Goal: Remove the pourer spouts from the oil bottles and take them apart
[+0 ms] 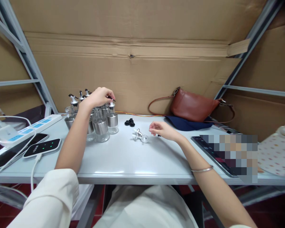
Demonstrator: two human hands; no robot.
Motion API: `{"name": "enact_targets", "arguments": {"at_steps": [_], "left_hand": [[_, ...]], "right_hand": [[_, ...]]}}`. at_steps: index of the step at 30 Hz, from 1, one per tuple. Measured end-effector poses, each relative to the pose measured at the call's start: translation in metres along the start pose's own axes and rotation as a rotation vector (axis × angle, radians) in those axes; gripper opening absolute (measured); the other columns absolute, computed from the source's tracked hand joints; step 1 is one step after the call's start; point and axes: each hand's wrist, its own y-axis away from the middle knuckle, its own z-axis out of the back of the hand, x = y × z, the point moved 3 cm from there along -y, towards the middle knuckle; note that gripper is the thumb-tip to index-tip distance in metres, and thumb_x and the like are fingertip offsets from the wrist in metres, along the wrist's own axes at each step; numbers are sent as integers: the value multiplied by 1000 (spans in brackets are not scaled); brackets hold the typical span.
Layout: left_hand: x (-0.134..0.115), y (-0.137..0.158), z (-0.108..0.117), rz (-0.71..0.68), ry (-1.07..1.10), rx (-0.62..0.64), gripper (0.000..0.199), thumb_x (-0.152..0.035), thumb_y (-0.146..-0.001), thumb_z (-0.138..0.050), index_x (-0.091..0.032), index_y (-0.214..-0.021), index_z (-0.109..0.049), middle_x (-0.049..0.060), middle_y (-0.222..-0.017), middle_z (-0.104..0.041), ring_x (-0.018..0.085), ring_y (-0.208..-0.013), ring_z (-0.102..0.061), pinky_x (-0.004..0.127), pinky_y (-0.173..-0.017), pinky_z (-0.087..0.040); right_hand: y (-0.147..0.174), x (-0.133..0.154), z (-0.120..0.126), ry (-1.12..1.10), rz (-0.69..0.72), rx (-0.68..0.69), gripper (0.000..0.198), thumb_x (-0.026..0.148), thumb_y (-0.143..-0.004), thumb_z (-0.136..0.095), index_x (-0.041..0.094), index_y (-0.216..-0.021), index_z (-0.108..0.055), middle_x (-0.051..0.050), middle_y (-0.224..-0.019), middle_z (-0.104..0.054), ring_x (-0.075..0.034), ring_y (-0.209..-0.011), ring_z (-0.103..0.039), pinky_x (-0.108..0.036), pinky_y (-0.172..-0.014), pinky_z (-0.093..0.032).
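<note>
My left hand (100, 97) reaches over a group of glass bottles with steel sleeves. Its fingers are closed at the pourer top of the front-right bottle (112, 120), which stands upright on the table. Several more bottles (101, 127) stand around my forearm, partly hidden by it, some with pourer spouts on. My right hand (163, 130) hovers low over the table with curled fingers. A small black piece (158, 135) shows at its underside; whether it is gripped or lies on the table is unclear. Left of these fingers lie loose silvery pourer parts (140, 136).
Black stoppers (130, 122) lie on the white table (133, 161) behind the silvery parts. At left are a power strip (35, 129), a phone (21, 148) and a power bank (42, 148) with cables. A brown handbag (193, 106) and a tablet (213, 155) lie at right.
</note>
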Motion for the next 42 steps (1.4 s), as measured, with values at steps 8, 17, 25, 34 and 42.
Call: {"name": "enact_targets", "arguments": {"at_steps": [8, 17, 25, 34, 42], "left_hand": [[-34, 22, 15, -77, 114, 220, 25, -37, -71, -61, -21, -88, -68, 0, -81, -70, 17, -77, -63, 25, -70, -45], [-16, 74, 57, 2, -44, 323, 33, -52, -64, -64, -26, -83, -70, -4, -75, -66, 15, -69, -58, 22, -60, -40], [10, 56, 53, 147, -86, 246, 25, -41, -62, -63, -23, -79, -67, -3, -65, -61, 15, -63, -52, 24, -57, -35], [31, 52, 54, 151, 50, 105, 43, -49, -70, -58, -21, -102, -64, 2, -104, -69, 21, -94, -61, 26, -78, -46], [100, 45, 44, 436, -1, 26, 51, -41, -65, -62, -21, -111, -60, 6, -106, -70, 23, -99, -63, 26, -79, -49]], "right_hand": [[1, 3, -1, -28, -5, 9, 30, 47, -74, -59, 18, -77, -54, -2, -67, -60, -14, -62, -57, -28, -61, -41], [1, 2, -1, -23, 3, 16, 31, 47, -74, -61, 18, -77, -55, -2, -67, -60, -14, -62, -56, -28, -62, -42], [0, 0, -3, -2, 2, 29, 27, 44, -75, -59, 17, -78, -55, -2, -66, -61, -15, -62, -57, -29, -62, -42], [-3, 9, -2, 26, 86, -94, 23, 40, -79, -56, 17, -82, -55, -4, -75, -61, -16, -69, -58, -30, -64, -45], [-26, 115, -71, 359, 613, -220, 37, 21, -84, -59, 21, -119, -51, -12, -128, -50, -24, -119, -48, -46, -100, -41]]}}
